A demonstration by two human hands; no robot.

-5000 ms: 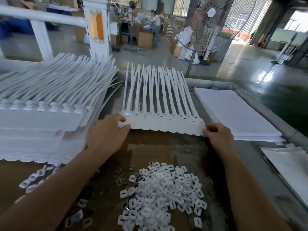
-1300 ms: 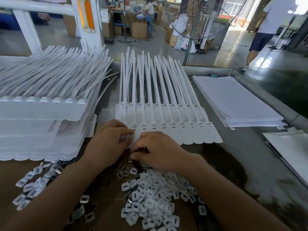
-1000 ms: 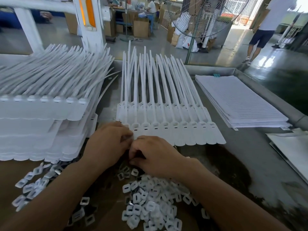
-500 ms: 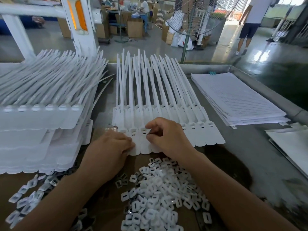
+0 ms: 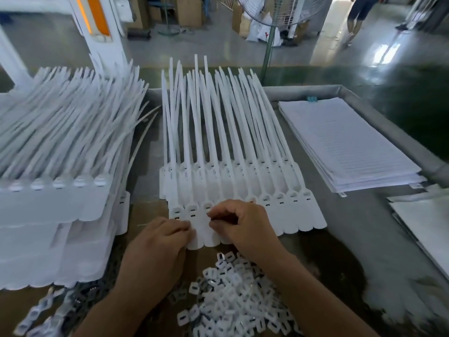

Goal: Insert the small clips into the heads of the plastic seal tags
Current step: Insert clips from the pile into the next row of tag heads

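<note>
The tags (image 5: 279, 205) lie in a joined row in the middle of the tabletop (image 5: 345, 242), heads toward us and tails fanned away. A second row lies under them, shifted farther from us. Our hands cover the near ends of the leftmost tags, so we cannot read those heads fully.

The right hand (image 5: 245, 227) is curled over the third or fourth head from the left. Its thumb and forefinger are drawn narrow and pinch a clip (image 5: 214, 218), of which only a dark sliver shows. We cannot tell whether it already sits in the slot. The left hand (image 5: 158, 249) lies with fingers nearly straight, and its fingertips press on the flat ends of the first tags, gripping nothing. Both forearms run out of the bottom edge.

The loose clips (image 5: 233, 302) are heaped just on our side of the tags, and the right forearm hides part of the heap. A few more at the lower left are blurred and cut off by the frame.

To the left a tall stack (image 5: 56, 198) of tag rows rises higher than the working row, and its tails lean over toward it. To the right, apart from the tags, lies a pile of printed sheets (image 5: 345, 142). Beyond the tabletop's raised rim stand a fan pole (image 5: 267, 47) and cartons (image 5: 189, 10). A person's legs (image 5: 357, 18) show at the top edge.
</note>
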